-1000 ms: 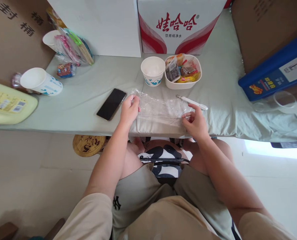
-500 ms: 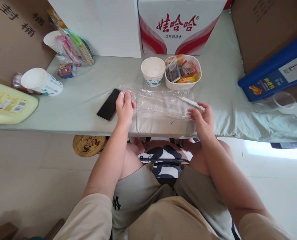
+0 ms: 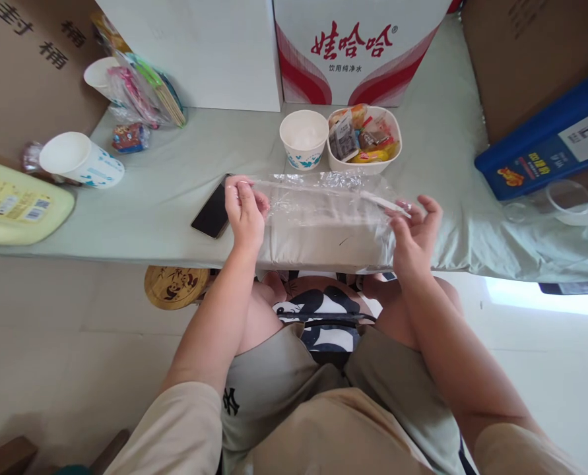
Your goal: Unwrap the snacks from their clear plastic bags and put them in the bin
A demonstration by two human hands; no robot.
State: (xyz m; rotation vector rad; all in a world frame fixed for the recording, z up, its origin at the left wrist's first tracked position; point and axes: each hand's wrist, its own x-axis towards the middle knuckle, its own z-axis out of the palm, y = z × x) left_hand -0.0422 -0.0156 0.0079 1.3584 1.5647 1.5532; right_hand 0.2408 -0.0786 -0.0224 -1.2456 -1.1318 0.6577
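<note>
A clear plastic bag (image 3: 318, 201) is stretched flat between my two hands, just above the table's front edge. My left hand (image 3: 247, 208) pinches its left end, thumb against bent fingers. At the right end, my right hand (image 3: 415, 227) has its thumb and a finger closed at the bag's edge, with other fingers lifted. A slim white pen-like tool (image 3: 380, 201) reaches from those fingertips leftward over the film; whether it lies inside or on the bag is unclear. A black phone (image 3: 212, 210) lies beside my left hand, partly covered by it.
Behind the bag stand a paper cup (image 3: 303, 138) and a white tub (image 3: 365, 165) of wrapped snacks. A second paper cup (image 3: 103, 168) and a yellow bottle (image 3: 21, 204) are left. A blue container (image 3: 546, 148) and clear plastic cup (image 3: 568, 198) are right; a white carton (image 3: 358, 49) stands behind.
My right hand has shifted right and its fingers have spread and lifted. The bag is pulled tauter, and the white tool has moved slightly right with the hand. My left hand has barely moved.
</note>
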